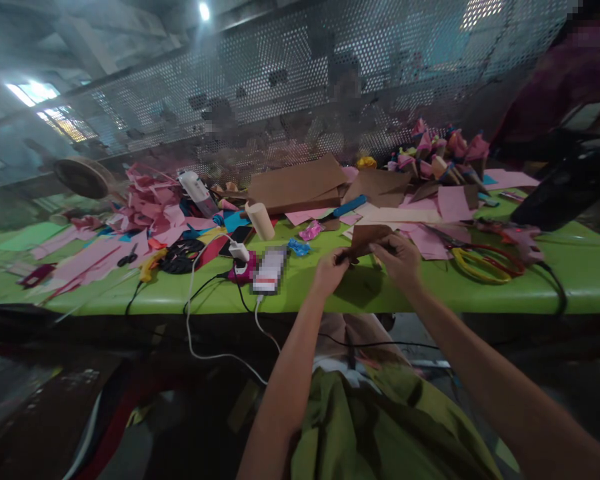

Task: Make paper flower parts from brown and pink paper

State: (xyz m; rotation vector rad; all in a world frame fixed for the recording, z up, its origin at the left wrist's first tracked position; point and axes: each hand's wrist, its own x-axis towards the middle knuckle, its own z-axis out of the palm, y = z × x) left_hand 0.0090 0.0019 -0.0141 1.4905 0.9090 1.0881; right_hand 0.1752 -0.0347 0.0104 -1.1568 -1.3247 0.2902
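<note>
Between my two hands, just above the front part of the green table (305,293), is a piece of brown paper (369,236). My left hand (331,270) is closed on its lower left end. With fingers and thumb pinched together, my right hand (399,259) grips the paper's right side. Scissors with yellow and red handles (485,265) lie to the right of my right hand. Left of my left hand are a scrap of blue plastic (299,247) and a phone (269,270) with a white cable plugged in.
A pink power strip (242,268) with cords stands left of the phone. A yellow glue gun (153,265) and a pink glue gun (523,240) rest on the table. Behind lie brown cardboard (295,185), crumpled pink paper (150,200) and paper flowers (445,153). Cables hang over the front edge.
</note>
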